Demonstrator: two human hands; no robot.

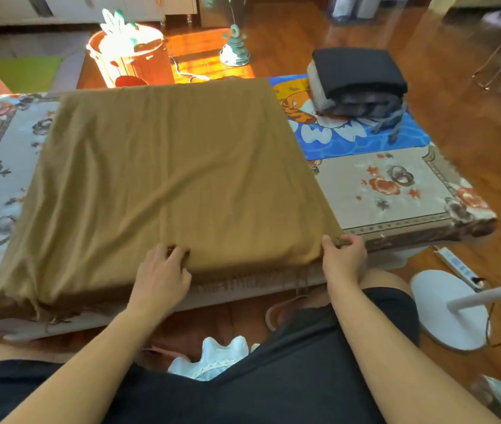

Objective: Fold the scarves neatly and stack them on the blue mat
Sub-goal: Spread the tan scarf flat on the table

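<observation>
1. The left hand [160, 270] reaches forward, its grip pinching the near edge of the brown scarf [175, 166].
2. The right hand [342, 255] pinches the near corner.
3. The scarf is soft, flat and fringed on the flowery worktop [395, 185].
4. Far beyond the right grip, folded scarves [357, 78] sit stacked on the blue mat [365, 139].

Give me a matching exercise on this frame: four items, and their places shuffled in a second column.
1. tan fringed scarf
2. folded black scarf
3. left hand
4. right hand

a. top of the stack on the blue mat
b. pinches the scarf's near right corner
c. spread across the floral table
d. grips the scarf's near edge, mid-width

Pairs: 1-c, 2-a, 3-d, 4-b
</observation>
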